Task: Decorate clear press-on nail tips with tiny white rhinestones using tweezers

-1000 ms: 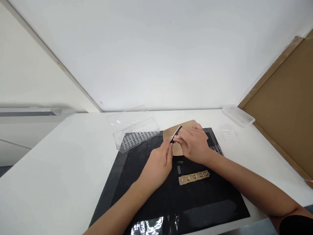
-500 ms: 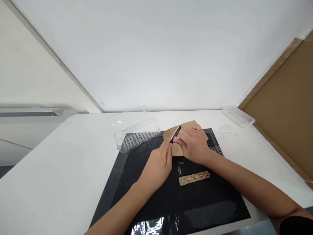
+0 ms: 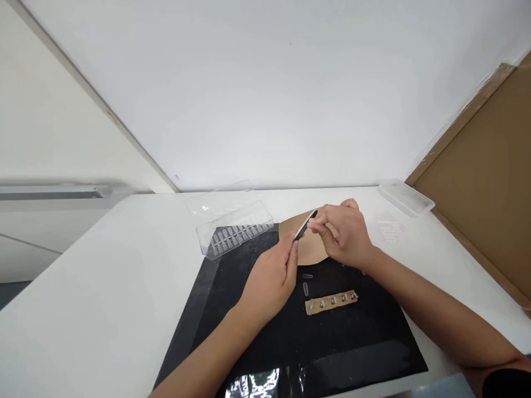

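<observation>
A slim black and white stick, like a nail file (image 3: 306, 225), slants up between my hands. My left hand (image 3: 274, 273) is closed on its lower end. My right hand (image 3: 344, 229) is pinched near its upper end; what its fingertips hold is too small to make out. Beneath the hands lies brown paper (image 3: 309, 251) on a black mat (image 3: 257, 342). Two clear nail tips (image 3: 306, 289) rest on the mat, one upright in view and one crosswise. Below them is a cardboard strip (image 3: 327, 303) with several small metal and clear pieces on it.
An open clear case (image 3: 234, 229) with rows of nail tips stands at the back left, a clear lid (image 3: 218, 197) behind it. A translucent tray (image 3: 406, 198) sits at the back right beside a cardboard panel (image 3: 485, 182). The table (image 3: 83, 287) is white.
My right hand has moved to the right, away from my left hand. The stick has shifted slightly right and leans over more. Nail tips at the mat's right edge are now mostly covered.
</observation>
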Demonstrator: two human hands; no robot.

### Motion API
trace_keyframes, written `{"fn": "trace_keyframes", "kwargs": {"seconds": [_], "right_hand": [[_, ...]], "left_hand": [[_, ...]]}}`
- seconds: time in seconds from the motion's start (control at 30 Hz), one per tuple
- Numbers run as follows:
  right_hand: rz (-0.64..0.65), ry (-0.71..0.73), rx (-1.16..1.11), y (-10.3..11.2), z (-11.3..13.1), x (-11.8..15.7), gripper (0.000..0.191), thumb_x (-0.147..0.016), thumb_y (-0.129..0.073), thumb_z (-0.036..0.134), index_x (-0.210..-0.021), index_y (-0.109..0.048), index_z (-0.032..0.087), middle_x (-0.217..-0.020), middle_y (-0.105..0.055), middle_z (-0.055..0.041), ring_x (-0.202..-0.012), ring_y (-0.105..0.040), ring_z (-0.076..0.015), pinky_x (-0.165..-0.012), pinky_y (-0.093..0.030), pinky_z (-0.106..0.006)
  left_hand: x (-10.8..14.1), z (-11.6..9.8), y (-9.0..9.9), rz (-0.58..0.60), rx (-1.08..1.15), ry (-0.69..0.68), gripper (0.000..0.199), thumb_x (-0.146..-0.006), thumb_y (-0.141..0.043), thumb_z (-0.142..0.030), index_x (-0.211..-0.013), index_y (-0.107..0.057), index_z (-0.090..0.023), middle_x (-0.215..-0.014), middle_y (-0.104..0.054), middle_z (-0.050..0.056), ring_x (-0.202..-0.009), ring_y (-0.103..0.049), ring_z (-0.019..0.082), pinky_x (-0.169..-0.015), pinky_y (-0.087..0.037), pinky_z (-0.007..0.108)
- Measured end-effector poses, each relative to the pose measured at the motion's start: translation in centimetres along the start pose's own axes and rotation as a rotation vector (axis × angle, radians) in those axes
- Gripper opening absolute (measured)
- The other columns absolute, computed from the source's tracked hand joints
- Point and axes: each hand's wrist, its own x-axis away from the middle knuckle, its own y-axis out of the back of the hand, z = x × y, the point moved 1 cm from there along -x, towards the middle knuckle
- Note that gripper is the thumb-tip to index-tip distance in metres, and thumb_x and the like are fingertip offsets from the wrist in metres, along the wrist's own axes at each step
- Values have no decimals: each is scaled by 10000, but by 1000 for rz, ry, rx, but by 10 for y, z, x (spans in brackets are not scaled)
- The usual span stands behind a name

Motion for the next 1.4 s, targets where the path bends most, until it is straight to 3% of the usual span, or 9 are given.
{"fn": "trace_keyframes", "kwargs": {"seconds": [0.13,0.2,0.33,0.5,0.7,0.97,1.17,1.27,1.4], "right_hand": [[-25,-117,-141,10,-7,-2,213,-1046,-605,271,-838,-624,226,-778,-744,39,-720,-680,-139,-853,-338,-388],[-9,-157,-194,10,-9,0,212,-1042,-623,280,-836,-625,230,-789,-746,40,-738,-686,-144,-886,-353,-399],[33,-241,-364,6,-10,2,232,-1036,-654,347,-832,-627,241,-785,-731,33,-773,-682,-159,-920,-411,-414],[48,-392,-718,2,-18,4,237,-972,-743,414,-849,-634,243,-785,-702,10,-756,-675,-168,-784,-531,-374],[41,-457,-841,0,-27,6,245,-949,-771,418,-842,-639,240,-773,-696,5,-739,-655,-160,-735,-547,-350],[109,-407,-636,1,-19,6,300,-993,-696,485,-837,-615,242,-808,-712,-10,-777,-671,-181,-762,-525,-362],[65,-279,-113,-3,-9,6,310,-1063,-579,446,-844,-591,227,-793,-737,0,-701,-645,-168,-867,-394,-404],[68,-159,139,-7,-3,9,284,-1083,-506,357,-845,-558,212,-759,-711,-3,-638,-572,-155,-803,-321,-387],[121,-47,240,-10,-1,9,275,-1081,-475,293,-824,-522,209,-740,-691,-14,-638,-554,-163,-747,-273,-375]], "left_hand": [[1,3,0,-7,-178,28,397,-1125,-317,-390,-1358,-586,-216,-1199,-766,89,-1059,-756,278,-823,-580,372],[2,5,-1,-51,-242,16,389,-1128,-336,-397,-1365,-585,-214,-1256,-755,87,-1102,-753,271,-846,-595,363],[1,14,-4,-200,-339,-69,337,-1116,-428,-354,-1356,-597,-189,-1239,-766,96,-1056,-770,250,-824,-603,316],[1,23,-8,-380,-338,-222,300,-1071,-568,-321,-1326,-623,-173,-1147,-790,97,-1025,-779,239,-866,-608,308],[2,21,-7,-454,-266,-294,269,-1039,-637,-269,-1299,-656,-202,-1083,-805,66,-959,-783,205,-893,-609,305],[3,17,-7,-453,-132,-298,219,-1024,-662,-262,-1234,-705,-215,-1041,-806,40,-951,-782,190,-866,-621,300],[4,15,-5,-401,-73,-271,225,-1029,-654,-249,-1236,-736,-219,-1043,-820,28,-911,-790,177,-819,-620,286],[6,12,-5,-405,-105,-268,213,-1037,-633,-234,-1208,-757,-211,-988,-821,23,-835,-785,163,-759,-611,269],[8,10,-4,-443,-181,-281,210,-1033,-627,-219,-1179,-776,-196,-985,-825,33,-836,-792,172,-722,-606,261]]}}
